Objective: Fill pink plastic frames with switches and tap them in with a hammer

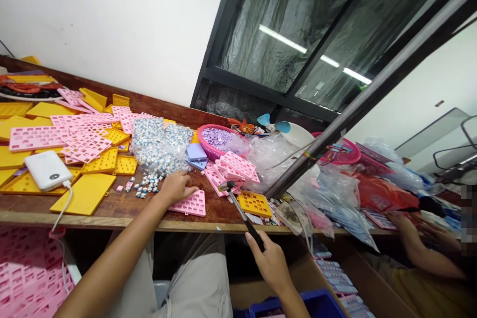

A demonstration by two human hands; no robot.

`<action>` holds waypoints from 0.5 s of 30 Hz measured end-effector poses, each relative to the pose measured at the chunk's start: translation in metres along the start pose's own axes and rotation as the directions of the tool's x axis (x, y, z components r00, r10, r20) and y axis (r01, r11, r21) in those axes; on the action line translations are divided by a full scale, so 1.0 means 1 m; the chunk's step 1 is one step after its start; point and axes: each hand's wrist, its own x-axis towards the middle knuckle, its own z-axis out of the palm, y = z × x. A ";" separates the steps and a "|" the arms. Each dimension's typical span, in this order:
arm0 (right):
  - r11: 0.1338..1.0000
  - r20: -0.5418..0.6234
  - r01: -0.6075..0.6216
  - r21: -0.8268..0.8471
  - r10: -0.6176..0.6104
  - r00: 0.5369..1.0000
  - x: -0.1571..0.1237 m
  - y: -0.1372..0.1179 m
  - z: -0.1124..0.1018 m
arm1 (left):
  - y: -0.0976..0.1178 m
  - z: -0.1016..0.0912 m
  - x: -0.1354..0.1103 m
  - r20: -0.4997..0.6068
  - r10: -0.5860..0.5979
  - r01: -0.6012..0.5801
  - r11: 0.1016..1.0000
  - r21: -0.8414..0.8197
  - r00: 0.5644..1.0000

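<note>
Low in the middle, the left hand (175, 189) lay on a pink board (194, 202), thumb apart from fingers; the right hand (271, 259) gripped a hammer (244, 217). Work seemed unfinished — many small bits (149, 183) lay loose.

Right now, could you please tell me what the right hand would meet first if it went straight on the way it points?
Led by its black-handled metal hammer, the right hand would probably meet the pile of pink plastic grid panels first, though depth is unclear and it may pass above them.
</note>
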 end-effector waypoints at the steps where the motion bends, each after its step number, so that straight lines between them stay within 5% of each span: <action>1: 0.999 -0.019 -0.008 -0.038 0.007 1.000 0.000 0.008 -0.002 | 0.002 -0.001 -0.003 0.035 0.076 -0.075 0.997 -0.017 0.997; 3: 0.992 -0.067 0.001 -0.127 -0.009 0.998 -0.001 0.024 -0.005 | 0.006 0.000 -0.011 0.125 0.185 -0.181 0.982 -0.044 0.975; 6: 0.977 -0.115 0.043 -0.208 -0.068 0.991 -0.001 0.044 -0.005 | 0.007 0.001 -0.019 0.178 0.190 -0.185 0.982 -0.044 0.965; 10: 0.969 -0.167 0.083 -0.234 -0.124 0.978 0.006 0.055 0.000 | 0.012 0.003 -0.008 0.101 0.088 -0.092 0.995 0.037 0.991; 15: 0.981 -0.270 0.109 -0.158 -0.149 0.951 0.016 0.060 0.012 | 0.042 0.022 0.029 0.053 -0.158 0.148 0.977 0.156 0.986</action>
